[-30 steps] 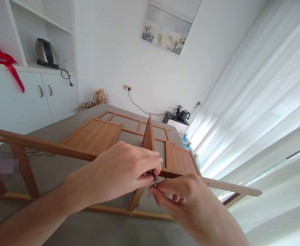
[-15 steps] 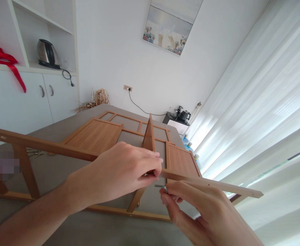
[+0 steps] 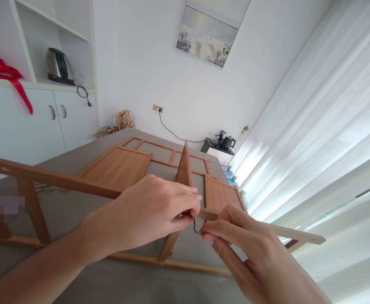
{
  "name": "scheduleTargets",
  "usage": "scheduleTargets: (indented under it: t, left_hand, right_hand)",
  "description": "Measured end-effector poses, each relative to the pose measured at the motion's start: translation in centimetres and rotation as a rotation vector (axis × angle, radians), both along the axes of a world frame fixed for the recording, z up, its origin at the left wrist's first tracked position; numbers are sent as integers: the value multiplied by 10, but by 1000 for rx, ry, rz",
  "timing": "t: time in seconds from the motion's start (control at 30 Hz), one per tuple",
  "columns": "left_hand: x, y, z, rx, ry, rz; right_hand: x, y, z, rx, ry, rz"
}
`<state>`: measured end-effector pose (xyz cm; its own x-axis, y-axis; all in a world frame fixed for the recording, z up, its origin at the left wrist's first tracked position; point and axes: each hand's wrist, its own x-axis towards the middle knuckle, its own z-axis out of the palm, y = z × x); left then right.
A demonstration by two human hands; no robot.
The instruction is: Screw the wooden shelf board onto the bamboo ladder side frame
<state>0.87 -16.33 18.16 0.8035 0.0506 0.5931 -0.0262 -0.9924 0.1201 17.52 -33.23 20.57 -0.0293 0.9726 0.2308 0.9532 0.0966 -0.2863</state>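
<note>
Head view: the wooden rail (image 3: 61, 180) was gripped by the left hand (image 3: 153, 213) right at the upright panel (image 3: 185, 169). A small hex key (image 3: 196, 226) was pinched by the right hand (image 3: 251, 253) just under that joint. Pretty easily slipped or dropped, or the frame knocked crooked. No readable writing spotted.

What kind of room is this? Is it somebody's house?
Probably a room in a home, or maybe a small office. There is a kettle on a white cupboard shelf, a framed picture on the wall, and long white curtains over a big window.
</note>
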Motion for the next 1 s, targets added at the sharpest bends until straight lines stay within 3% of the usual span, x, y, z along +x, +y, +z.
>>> scheduleTargets:
  t: [1.0]
  left_hand:
    - [1, 1, -1, -32, -1, -12]
  right_hand:
    - [0, 6, -2, 15, -31, 5]
